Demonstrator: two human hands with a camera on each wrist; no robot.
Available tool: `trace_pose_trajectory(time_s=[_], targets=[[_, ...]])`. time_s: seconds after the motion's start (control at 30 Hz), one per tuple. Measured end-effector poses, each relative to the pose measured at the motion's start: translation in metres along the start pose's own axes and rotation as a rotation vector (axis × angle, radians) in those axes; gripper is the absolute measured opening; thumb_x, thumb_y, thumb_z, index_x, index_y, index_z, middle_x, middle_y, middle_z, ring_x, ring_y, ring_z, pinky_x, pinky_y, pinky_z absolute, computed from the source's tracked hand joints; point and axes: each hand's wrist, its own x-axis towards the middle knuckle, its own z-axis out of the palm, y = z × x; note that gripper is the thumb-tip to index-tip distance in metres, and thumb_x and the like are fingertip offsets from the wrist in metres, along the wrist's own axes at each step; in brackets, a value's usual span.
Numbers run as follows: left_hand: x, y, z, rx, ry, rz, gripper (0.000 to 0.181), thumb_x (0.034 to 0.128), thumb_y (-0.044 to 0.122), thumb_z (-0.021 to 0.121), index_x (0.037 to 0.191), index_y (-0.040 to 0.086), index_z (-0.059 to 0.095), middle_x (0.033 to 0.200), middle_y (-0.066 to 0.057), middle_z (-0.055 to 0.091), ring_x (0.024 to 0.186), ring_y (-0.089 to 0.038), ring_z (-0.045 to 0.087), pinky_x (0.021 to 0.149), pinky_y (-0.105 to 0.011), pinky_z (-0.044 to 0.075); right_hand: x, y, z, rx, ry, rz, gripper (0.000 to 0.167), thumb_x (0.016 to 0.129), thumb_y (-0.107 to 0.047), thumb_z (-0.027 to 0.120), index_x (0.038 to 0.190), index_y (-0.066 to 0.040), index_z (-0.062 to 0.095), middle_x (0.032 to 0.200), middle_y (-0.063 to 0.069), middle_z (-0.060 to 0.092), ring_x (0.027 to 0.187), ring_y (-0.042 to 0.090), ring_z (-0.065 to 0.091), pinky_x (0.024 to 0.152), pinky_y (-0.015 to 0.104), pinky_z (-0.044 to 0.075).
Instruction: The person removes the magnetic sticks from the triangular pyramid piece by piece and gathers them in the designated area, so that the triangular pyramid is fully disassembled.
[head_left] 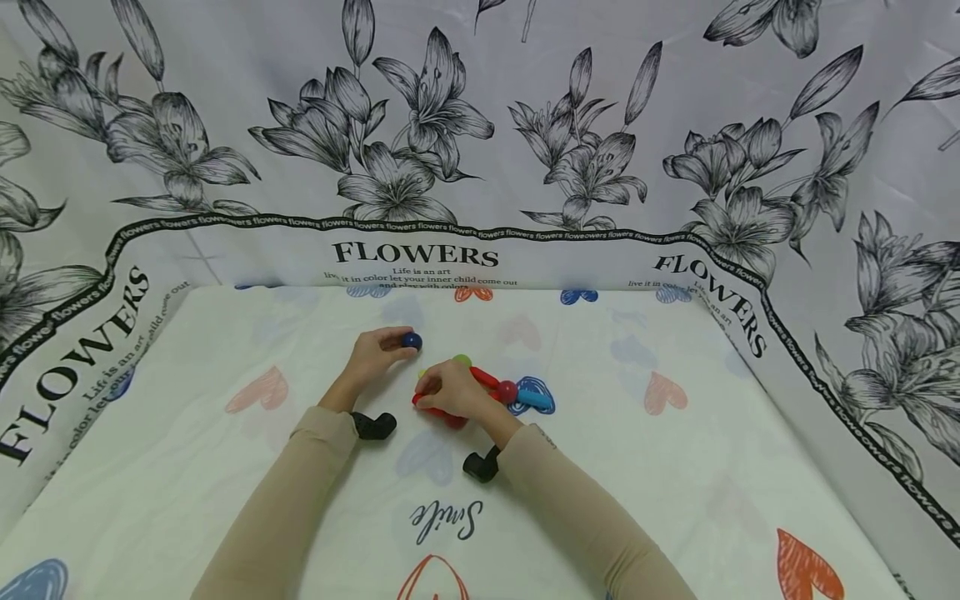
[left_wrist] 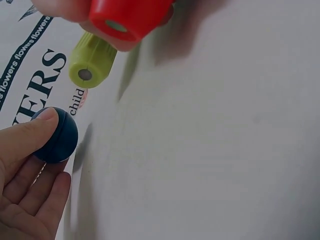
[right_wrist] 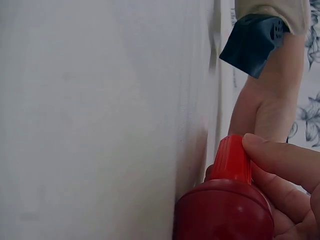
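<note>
My left hand holds a dark blue ball just above or on the cloth; in the left wrist view the thumb presses the ball against the fingers. To its right, my right hand pinches a red ribbed rod, joined to a dark red ball. The rod's end facing the left hand shows a pale metallic disc. Other joined pieces extend past the right hand: a red ball, a light blue rod and a yellow-green piece. The hand partly hides them.
A white cloth printed with hearts and "Smile" covers the table. Flower-printed fabric hangs behind and at both sides. Black wrist-worn devices stick out below both wrists.
</note>
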Motion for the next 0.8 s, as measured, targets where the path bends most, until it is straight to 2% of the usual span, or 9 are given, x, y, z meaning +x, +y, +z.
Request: trace_pose_trajectory(time_s=[0.23, 0.57, 0.8], targets=[[0.006, 0.001, 0.002, 0.007, 0.000, 0.010, 0.049, 0.0882, 0.011, 0.069, 0.133, -0.001, 0.054, 0.138, -0.022, 0.056, 0.126, -0.035, 0.057, 0.108, -0.044, 0.046, -0.001, 0.001, 0.000, 0.002, 0.004, -0.007, 0.013, 0.082, -0.014, 0.077, 0.093, -0.008, 0.075, 0.091, 0.007, 0.075, 0.075, 0.005, 0.059, 0.075, 0.014, 0.050], [0.013, 0.005, 0.010, 0.050, 0.010, 0.072, 0.046, 0.0877, 0.006, 0.068, 0.130, -0.006, 0.055, 0.131, -0.028, 0.058, 0.120, -0.040, 0.060, 0.104, -0.045, 0.049, -0.001, 0.001, -0.001, 0.003, 0.000, -0.032, 0.013, 0.082, -0.012, 0.076, 0.093, -0.006, 0.075, 0.092, 0.009, 0.076, 0.075, 0.005, 0.060, 0.071, 0.012, 0.048], [0.014, 0.006, 0.012, 0.042, -0.004, 0.050, 0.046, 0.0878, 0.006, 0.068, 0.131, -0.004, 0.055, 0.134, -0.025, 0.057, 0.121, -0.037, 0.060, 0.104, -0.045, 0.049, -0.003, -0.001, -0.002, 0.004, 0.002, -0.015, 0.012, 0.082, -0.013, 0.076, 0.093, -0.007, 0.075, 0.091, 0.008, 0.076, 0.074, 0.004, 0.058, 0.074, 0.013, 0.049]])
